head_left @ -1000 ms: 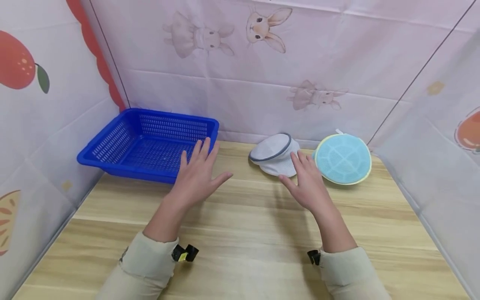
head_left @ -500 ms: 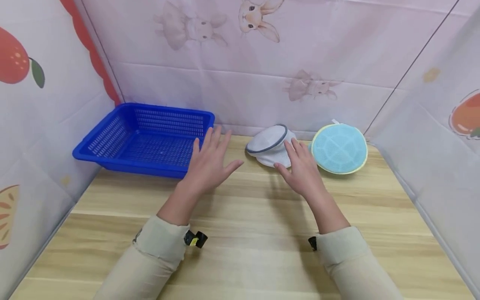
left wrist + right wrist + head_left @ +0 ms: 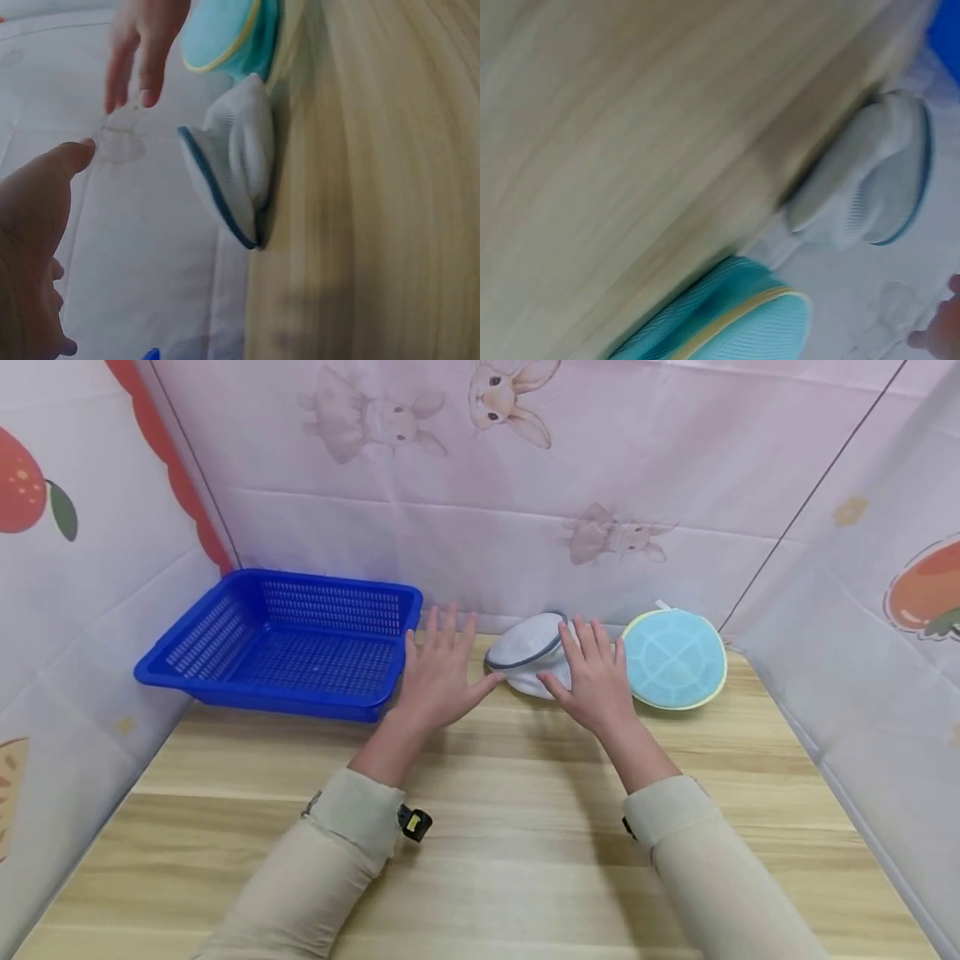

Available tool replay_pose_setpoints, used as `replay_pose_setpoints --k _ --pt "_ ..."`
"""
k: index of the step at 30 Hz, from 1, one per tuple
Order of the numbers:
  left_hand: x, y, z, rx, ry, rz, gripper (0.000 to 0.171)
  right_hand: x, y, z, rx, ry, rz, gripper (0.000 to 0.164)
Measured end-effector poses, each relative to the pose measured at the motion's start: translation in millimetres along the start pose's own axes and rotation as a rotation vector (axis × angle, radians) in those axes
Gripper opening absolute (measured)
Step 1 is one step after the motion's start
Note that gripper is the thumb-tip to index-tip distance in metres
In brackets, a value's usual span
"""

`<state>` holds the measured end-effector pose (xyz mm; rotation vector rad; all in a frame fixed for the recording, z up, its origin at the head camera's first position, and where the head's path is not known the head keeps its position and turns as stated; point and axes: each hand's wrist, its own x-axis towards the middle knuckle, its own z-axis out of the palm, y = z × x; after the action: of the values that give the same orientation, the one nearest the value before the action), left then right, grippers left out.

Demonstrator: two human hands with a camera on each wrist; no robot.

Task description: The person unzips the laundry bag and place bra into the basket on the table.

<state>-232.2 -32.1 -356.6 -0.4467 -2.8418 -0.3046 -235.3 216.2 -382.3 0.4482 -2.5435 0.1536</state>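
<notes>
Both hands hover over the table with fingers spread and hold nothing. My left hand [image 3: 438, 681] is just right of the blue plastic basket [image 3: 262, 697], its thumb pointing toward a white mesh bag [image 3: 521, 643] with a dark rim. In the left wrist view that white bag [image 3: 236, 142] lies slumped on its side against the back cloth. Over the bag's right part, my right hand [image 3: 600, 689] overlaps it in the head view. Beside it stands a turquoise mesh bag [image 3: 675, 660] with yellow trim, also seen in the right wrist view as a turquoise bag [image 3: 757, 326].
The wooden table [image 3: 510, 860] extends toward the front. A pink cloth wall [image 3: 480, 543] with printed rabbits rises behind the things. White cloth walls with fruit prints, such as the left one [image 3: 82, 635], border both sides.
My left hand has moved right, away from the basket and toward the white mesh bag. The right hand has shifted slightly left. The camera view has tilted a little; the bags and basket stay put.
</notes>
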Motion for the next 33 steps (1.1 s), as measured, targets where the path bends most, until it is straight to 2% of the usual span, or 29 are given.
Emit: replay_pose_setpoints --k 2,7,11,16,23,29,33 --pt "3.4 2.0 8.3 0.018 0.009 0.004 0.096 -0.8 5.4 6.4 -0.027 0.051 -0.038 0.078" --pt "10.3 4.5 29.2 -0.018 0.04 -0.009 0.095 -0.8 16.9 28.2 -0.07 0.152 -0.139 0.071" --pt "13.5 7.4 47.2 -0.042 0.02 -0.007 0.092 -1.4 17.9 46.9 -0.081 0.188 -0.204 0.062" --pt "10.4 11.9 67.1 -0.064 -0.025 0.008 0.085 -2.9 5.9 64.7 -0.081 0.241 -0.272 0.054" --pt "10.1 18.7 79.3 -0.064 -0.075 -0.015 0.077 -0.1 -4.0 71.1 -0.119 0.247 -0.298 0.039" --pt "10.6 30.8 87.2 -0.147 -0.149 -0.056 0.069 -2.8 2.5 71.2 -0.141 0.23 -0.3 0.029" --pt "9.4 35.4 90.0 -0.165 -0.136 -0.063 0.067 -5.4 6.4 70.5 -0.135 0.246 -0.275 0.016"
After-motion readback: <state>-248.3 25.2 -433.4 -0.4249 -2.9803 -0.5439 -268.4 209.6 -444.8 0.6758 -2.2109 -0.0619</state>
